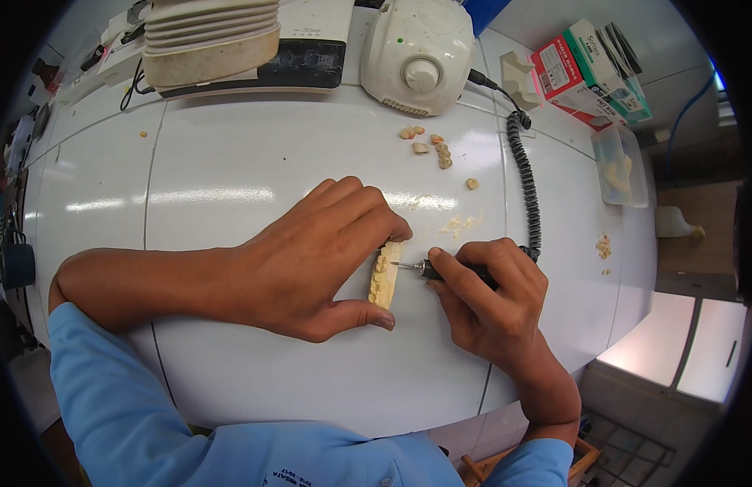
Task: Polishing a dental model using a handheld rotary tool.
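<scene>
Blue sleeves [120, 373] lay nearest; your left hand [311, 256] clamped the tooth model [383, 280], probably light, stiff, brittle, by its safer ends; your right hand [502, 300] gripped a drill [428, 269].

Bright glare streaks on tabletop [238, 146]

Light streaks [221, 196] gleam on a white table [254, 373], with pale framed panels [653, 337] right, grey wall [546, 20] behind.
</scene>
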### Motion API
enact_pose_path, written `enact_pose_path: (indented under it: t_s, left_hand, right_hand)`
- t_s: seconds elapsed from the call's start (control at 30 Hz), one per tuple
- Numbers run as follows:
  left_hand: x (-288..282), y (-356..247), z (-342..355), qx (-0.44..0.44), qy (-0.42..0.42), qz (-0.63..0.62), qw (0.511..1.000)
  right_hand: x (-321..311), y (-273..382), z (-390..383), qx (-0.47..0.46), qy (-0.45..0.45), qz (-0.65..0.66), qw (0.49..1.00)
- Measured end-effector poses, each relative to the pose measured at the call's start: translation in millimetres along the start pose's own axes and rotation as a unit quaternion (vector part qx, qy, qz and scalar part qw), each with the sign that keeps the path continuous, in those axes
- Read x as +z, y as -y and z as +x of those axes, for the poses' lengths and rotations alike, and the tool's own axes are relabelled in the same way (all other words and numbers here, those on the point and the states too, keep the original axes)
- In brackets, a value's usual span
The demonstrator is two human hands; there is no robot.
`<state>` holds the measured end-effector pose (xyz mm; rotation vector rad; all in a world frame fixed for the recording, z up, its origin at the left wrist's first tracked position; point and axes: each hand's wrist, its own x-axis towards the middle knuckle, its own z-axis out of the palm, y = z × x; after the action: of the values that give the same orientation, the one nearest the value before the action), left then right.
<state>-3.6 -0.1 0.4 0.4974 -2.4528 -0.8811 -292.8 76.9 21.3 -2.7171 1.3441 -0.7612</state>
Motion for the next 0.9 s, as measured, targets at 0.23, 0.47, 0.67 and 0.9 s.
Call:
enact_pose_path:
  t_s: [0.23,0.47,0.67,0.9]
  left_hand:
    - [0.4,-0.1,-0.2,0.0,0.0,0.002,1.0]
    - [-1.0,-0.5,-0.2,-0.002,0.0,-0.003,1.0]
    - [-1.5,-1.4,-0.1,-0.003,0.0,0.001,1.0]
    - [-2.4,-1.0,-0.2,-0.002,0.007,0.003,1.0]
  right_hand:
    - [0.0,-0.1,1.0,0.012,-0.004,-0.009,1.0]
    - [-0.4,-0.9,1.3,0.013,-0.005,-0.007,1.0]
    - [-1.2,-1.6,1.3,0.012,-0.004,-0.004,1.0]
    - [-2.9,-1.3,2.6,0.003,0.002,-0.001,1.0]
